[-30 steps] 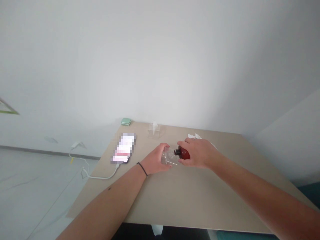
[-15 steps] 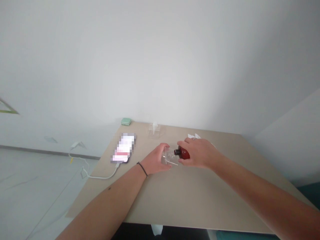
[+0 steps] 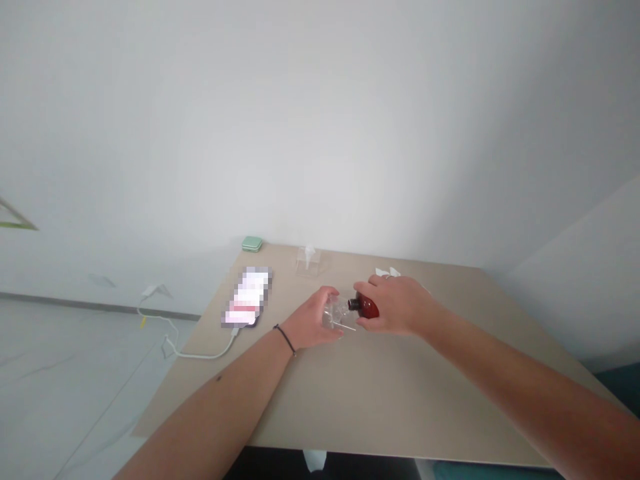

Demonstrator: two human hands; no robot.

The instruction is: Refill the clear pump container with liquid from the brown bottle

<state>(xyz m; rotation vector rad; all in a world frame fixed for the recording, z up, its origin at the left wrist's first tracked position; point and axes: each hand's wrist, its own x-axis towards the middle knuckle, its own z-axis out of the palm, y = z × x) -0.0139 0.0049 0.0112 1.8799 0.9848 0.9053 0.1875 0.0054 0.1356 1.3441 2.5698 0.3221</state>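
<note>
Dark red, the small bottle (image 3: 369, 306) lies in your right hand (image 3: 397, 305), its body clamped between thumb and fingers (a ring shows on one of them). Its long axis runs roughly sideways across your view, and its dark neck (image 3: 353, 304) points left, away from your right palm and towards the clear container (image 3: 337, 310). That container, over the middle of the tabletop (image 3: 400, 387), is clasped by your left hand (image 3: 316, 319), with fingers on the far side and thumb on the near side. The governing relation is neck to container: the neck is at the container's right side, in line with your left palm. Whether the two touch cannot be told, nor can the bottle's exact tilt. A thin white sliver (image 3: 345, 326) shows at the container's near side; it may be an edge or a separate piece.

Around the hands: beyond your right knuckles, white scraps (image 3: 387, 272), partly hidden; farther back, a clear holder (image 3: 308, 261) with a white tuft; at the far left corner, a green case (image 3: 252, 244); nearer, a phone (image 3: 249, 293) joined to a white cable (image 3: 200, 357).
</note>
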